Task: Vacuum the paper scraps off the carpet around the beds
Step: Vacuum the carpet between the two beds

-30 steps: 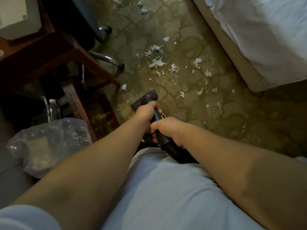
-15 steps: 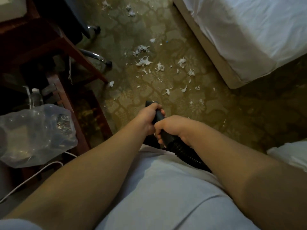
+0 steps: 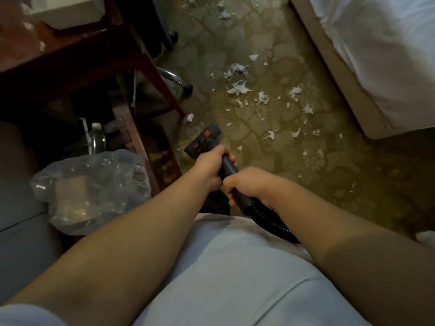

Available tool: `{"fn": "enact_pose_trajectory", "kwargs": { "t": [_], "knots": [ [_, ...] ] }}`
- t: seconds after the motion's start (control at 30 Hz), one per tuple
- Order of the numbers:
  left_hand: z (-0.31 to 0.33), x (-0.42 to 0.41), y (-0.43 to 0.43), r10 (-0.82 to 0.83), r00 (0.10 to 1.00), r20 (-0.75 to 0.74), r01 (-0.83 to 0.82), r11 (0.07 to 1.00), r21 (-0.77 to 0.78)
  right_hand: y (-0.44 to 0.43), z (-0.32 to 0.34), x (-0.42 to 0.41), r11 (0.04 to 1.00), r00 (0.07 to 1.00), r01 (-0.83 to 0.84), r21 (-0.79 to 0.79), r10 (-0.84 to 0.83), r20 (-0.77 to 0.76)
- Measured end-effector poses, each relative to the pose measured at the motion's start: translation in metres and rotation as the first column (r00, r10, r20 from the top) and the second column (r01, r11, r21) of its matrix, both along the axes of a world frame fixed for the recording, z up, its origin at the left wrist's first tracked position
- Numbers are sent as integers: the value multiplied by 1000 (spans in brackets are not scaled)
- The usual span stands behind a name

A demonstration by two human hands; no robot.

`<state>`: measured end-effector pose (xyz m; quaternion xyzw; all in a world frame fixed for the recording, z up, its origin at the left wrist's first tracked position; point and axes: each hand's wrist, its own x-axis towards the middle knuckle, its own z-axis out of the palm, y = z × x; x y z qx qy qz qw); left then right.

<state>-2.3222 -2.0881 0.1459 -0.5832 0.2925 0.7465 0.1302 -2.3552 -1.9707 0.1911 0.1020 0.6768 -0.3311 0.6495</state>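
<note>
Across the middle, patterned carpet. Upper right, white-sheeted bed, cut off by the frame. Upper left, dark wooden desk, underside lost in shadow. Both forearms stretched forward. Left hand wrapped round the black vacuum wand; right hand curled round it just behind, at the ribbed hose. Lower left, clear plastic bag, contents hard to make out. Floor nozzle on the carpet near the desk leg, red patches unreadable. Paper scraps strewn ahead, between desk and bed.
</note>
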Motion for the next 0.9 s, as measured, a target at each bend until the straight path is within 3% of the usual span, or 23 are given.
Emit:
{"fn": "enact_pose_trajectory", "kwargs": {
  "t": [0.27,0.47,0.7,0.9],
  "knots": [
    [-10,11,-88,11,999,41,-10,999,-31,-86,-14,6,999,999,-32,-24,32,13],
    [-15,18,-104,39,998,40,-39,999,-1,-105,-13,8,998,999,-54,-15,54,4],
    [-18,6,-65,-18,997,71,17,1000,5,-62,-5,2,1000,1000,-24,-6,23,-12],
    [-14,-28,33,-136,991,18,135,990,49,36,2,-14,996,996,80,40,-79,-37]
  ]
}}
